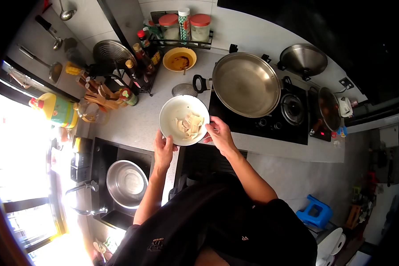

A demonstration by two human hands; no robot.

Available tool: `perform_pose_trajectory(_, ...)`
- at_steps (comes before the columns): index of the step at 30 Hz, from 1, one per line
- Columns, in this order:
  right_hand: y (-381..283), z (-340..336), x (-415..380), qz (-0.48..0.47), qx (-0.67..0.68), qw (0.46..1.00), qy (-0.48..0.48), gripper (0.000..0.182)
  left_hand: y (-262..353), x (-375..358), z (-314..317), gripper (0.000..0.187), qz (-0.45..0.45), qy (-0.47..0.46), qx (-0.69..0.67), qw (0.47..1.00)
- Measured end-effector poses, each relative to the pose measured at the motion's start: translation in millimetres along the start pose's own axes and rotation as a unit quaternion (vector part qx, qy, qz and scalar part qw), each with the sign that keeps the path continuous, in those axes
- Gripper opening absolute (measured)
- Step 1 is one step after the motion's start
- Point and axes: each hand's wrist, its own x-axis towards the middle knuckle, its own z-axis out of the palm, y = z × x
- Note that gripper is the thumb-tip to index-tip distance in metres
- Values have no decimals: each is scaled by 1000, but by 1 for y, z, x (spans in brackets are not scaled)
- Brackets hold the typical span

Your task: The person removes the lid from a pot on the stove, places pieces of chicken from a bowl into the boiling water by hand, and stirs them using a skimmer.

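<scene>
Both hands grip a white bowl (pixel 173 111) over the counter's front edge. Pale, flat, folded pieces of food (pixel 191 125) lie in it, gathered toward its lower right side. My left hand (pixel 163 150) is closed on the lower left rim, thumb on top. On the right rim, my right hand (pixel 220 135) is closed with its thumb over the edge and fingers partly hidden underneath. Just behind the bowl is a round ridged metal disc (pixel 184 90). To the right, a wide steel pan (pixel 246 84) rests on the black stove (pixel 270 125).
A yellow bowl (pixel 179 59) with brown liquid and a spoon stands at the back. Sauce bottles (pixel 142 57) and a knife block (pixel 103 95) line the left. In the sink sits a steel basin (pixel 127 184) beside the faucet (pixel 85 187). A blue stool (pixel 314 211) stands on the floor.
</scene>
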Motion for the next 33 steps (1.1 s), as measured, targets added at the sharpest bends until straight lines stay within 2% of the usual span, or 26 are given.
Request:
perform_pose_trajectory(9, -3, -22, -29, -38, -32, 994, 99, 31, -1, 6, 25, 36, -56, -114, -6, 992)
perform_pose_trajectory(12, -4, -26, -39, -57, -47, 990, 120, 31, -13, 2, 29, 37, -134, -130, -65, 980)
perform_pose_trajectory(15, -1, -31, -49, -80, -63, 988, 120, 31, -20, -2, 33, 38, -237, -145, -57, 959)
perform_pose_trajectory(19, 6, -40, -54, -62, -34, 990, 125, 38, -13, -6, 42, 34, -235, -155, -50, 958)
perform_pose_trajectory(25, 6, -46, -54, -52, -31, 993, 102, 39, -11, 0, 42, 27, -198, -155, -23, 968)
perform_pose_trajectory(29, 1, -55, -49, -148, -70, 979, 119, 39, -4, 3, 48, 26, -163, -158, -8, 974)
perform_pose_trajectory(33, -4, -72, -47, -83, -28, 989, 116, 41, 14, 14, 56, 29, -167, -185, 36, 968)
